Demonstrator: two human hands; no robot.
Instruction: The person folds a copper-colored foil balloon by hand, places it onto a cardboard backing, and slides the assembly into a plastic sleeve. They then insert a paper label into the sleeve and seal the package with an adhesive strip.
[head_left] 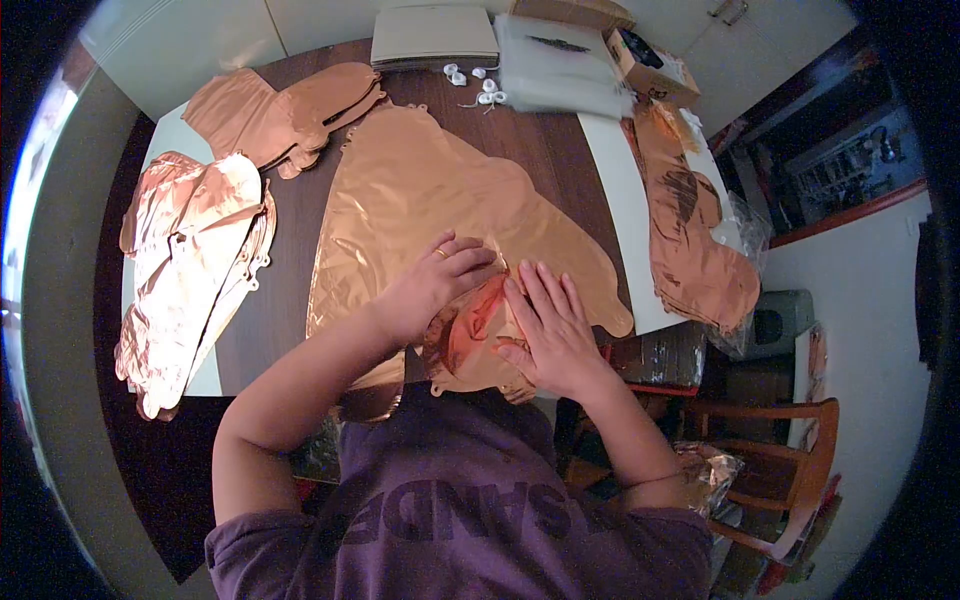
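Observation:
A large flat copper-coloured foil balloon (pixel 430 190), uninflated, is spread over the middle of the table. Its near part is creased and shows shiny reddish folds between my hands. My left hand (pixel 440 280), with a ring on one finger, rests on the foil; its fingers are bent and close together at the fold, and their tips are partly hidden. Just to the right, my right hand (pixel 550 335) lies flat on the same balloon with its fingers stretched out and the thumb apart. The foil's lower edge hangs at the table's front, close to my body.
Flat foil balloons lie in piles at the left (pixel 190 250), back left (pixel 290 110) and right (pixel 690 220). At the back are a stack of cardboard sheets (pixel 435 38), white ribbon rolls (pixel 490 92), a clear plastic bag (pixel 560 70) and a small box (pixel 650 65). A wooden chair (pixel 790 450) stands right.

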